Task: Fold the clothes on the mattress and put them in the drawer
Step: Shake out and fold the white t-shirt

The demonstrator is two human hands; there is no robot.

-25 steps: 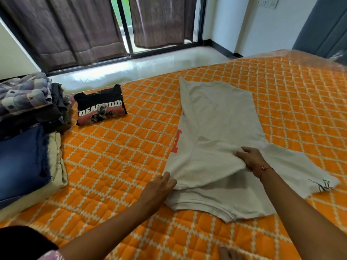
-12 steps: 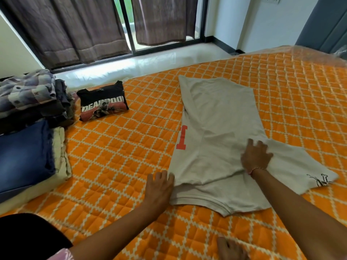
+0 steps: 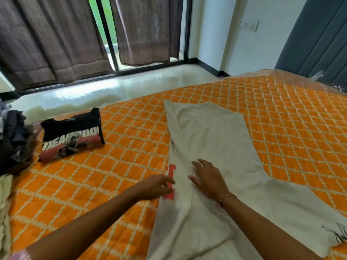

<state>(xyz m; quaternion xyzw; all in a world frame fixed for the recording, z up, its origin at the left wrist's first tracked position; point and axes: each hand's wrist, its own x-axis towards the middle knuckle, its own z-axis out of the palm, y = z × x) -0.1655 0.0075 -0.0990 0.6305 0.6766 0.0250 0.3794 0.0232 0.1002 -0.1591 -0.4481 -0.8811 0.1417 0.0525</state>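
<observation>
Light beige cotton t-shirt w/ red-orange print [image 3: 216, 147] spread flat on orange quilted mattress w/ cream lattice pattern [image 3: 122, 147], left side folded over toward centre, sleeve w/ black scribble print sticking out at lower right. Right hand [image 3: 208, 182] flat on shirt, fingers straight and spread, pressing fold, nothing grasped; thin bracelet on wrist. Left hand [image 3: 156, 186] at shirt's left edge by red print, fingers blurred, touching fabric; can't tell if grip is pinching edge or released. Folded black t-shirt w/ white "DEADPOOL" lettering [image 3: 72, 135] on mattress, well apart to left. Pile of dark unfolded clothes [image 3: 13, 139] at far left edge. Brown curtains [image 3: 56, 44] over window behind.
</observation>
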